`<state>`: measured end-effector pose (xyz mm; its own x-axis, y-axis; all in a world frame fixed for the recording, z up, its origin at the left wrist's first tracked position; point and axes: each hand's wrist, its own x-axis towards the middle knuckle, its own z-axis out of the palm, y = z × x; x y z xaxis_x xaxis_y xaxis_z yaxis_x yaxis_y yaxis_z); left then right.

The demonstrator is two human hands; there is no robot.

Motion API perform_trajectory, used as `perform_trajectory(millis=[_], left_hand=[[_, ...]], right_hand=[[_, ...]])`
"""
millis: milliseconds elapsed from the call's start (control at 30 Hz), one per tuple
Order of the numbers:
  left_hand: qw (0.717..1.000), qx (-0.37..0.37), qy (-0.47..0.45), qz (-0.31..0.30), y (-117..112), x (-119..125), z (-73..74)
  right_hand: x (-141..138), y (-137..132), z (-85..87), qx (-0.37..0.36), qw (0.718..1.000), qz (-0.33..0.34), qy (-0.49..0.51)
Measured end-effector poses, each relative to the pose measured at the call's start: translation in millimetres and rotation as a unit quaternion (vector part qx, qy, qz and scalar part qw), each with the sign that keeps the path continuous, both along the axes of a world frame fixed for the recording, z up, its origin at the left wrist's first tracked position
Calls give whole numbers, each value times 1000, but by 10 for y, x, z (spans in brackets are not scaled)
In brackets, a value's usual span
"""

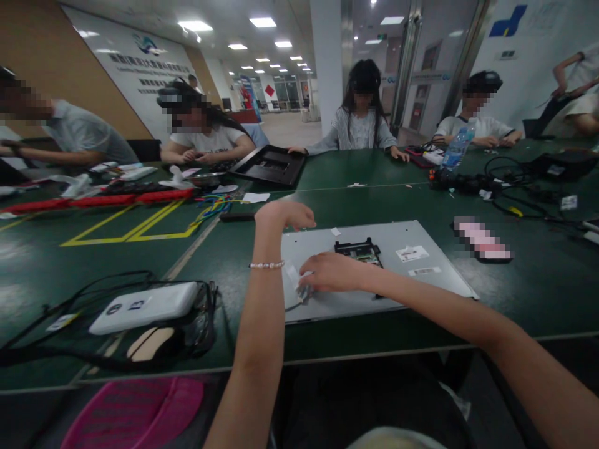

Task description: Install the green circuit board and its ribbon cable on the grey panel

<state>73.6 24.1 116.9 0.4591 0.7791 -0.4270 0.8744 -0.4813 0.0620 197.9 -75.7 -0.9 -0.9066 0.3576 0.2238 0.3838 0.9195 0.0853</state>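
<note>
A flat light-grey panel (444,280) lies on the table in front of me. It carries a small circuit board in a black bracket (358,249), partly covered by my right hand. My right hand (332,272) rests low over the panel, its fingertips closed on a cable (304,293) with a silvery, crumpled-looking end. My left hand (286,215) is raised over the panel's far left corner, wrist sharply bent and fingers curled to the right. What those fingers may hold is hidden. Beside the cable, a pale translucent strip (291,274) shows near my left wrist.
A pink phone (484,240) lies to the right. At the left are a white power bank (145,307), a mouse (152,344) and black cables. Across the table (365,209), a person's hand touches a black frame (271,165); several people sit around. A bottle (457,146) stands at the far right.
</note>
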Motion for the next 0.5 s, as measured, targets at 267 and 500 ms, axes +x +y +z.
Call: perform_trajectory(millis=[267,500], left_hand=[[999,-5,31,-18,-3,-8,13],[999,-8,38,-28,11,34,12]], right_hand=[[-260,169,-99,46,999,-20,-20],[-195,131,-65,-15,999,-35,10]])
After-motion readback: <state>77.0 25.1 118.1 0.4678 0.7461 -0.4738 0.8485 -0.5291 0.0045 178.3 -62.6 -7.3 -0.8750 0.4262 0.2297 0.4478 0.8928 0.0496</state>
